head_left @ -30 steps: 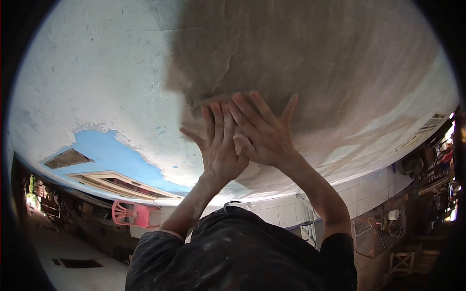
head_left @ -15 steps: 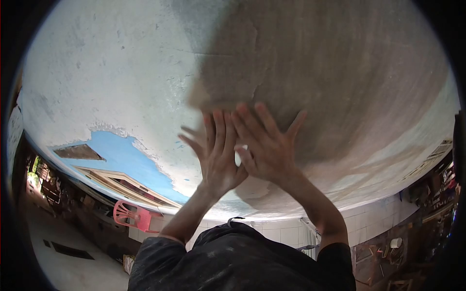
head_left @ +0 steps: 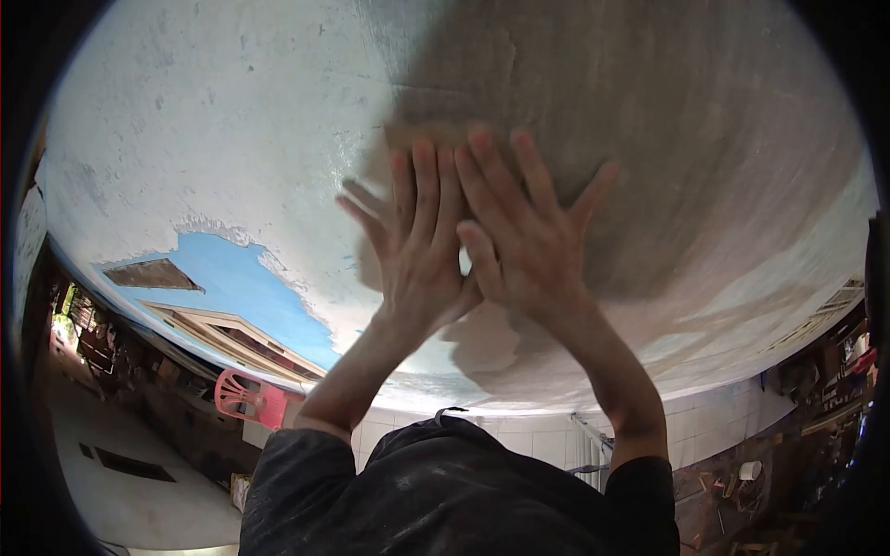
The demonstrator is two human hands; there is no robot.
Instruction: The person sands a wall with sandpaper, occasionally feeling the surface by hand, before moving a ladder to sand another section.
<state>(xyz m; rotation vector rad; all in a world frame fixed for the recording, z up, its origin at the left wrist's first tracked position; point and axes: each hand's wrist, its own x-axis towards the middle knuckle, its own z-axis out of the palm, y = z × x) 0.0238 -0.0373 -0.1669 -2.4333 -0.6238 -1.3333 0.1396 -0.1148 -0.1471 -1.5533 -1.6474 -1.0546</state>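
1. The pale grey-white plastered wall (head_left: 232,120) spreads in front of the person, filling the upper part of the view, with a broad shadow over its middle and right.

2. The left hand (head_left: 422,250) lies flat towards it, fingers long and straight, the little finger splayed well out and the other three close together.

3. The right hand (head_left: 528,241) is beside it, likewise flat and fanned, its thumb pointing up between the two hands; the hands meet along their inner edges. Neither pinches anything that shows.

4. Just past the middle fingertips runs a flat, tan-brown strip (head_left: 431,136). It could be the edge of a thin sheet under the hands or only shade; I cannot tell which.

5. The wall looks hard, stiff and fixed, with nothing to grasp, so flat fingers and palms seem the right contact. The glossier spot left of the fingers suggests a smooth, perhaps slippery finish.

6. The ragged white edge around the bright blue painted patch (head_left: 222,278) looks flaky and fragile; pressure there would probably lift crumbs.

7. If the strip is a sheet, it should be light and bendy, best pinned under spread fingers, near its middle rather than by a corner.
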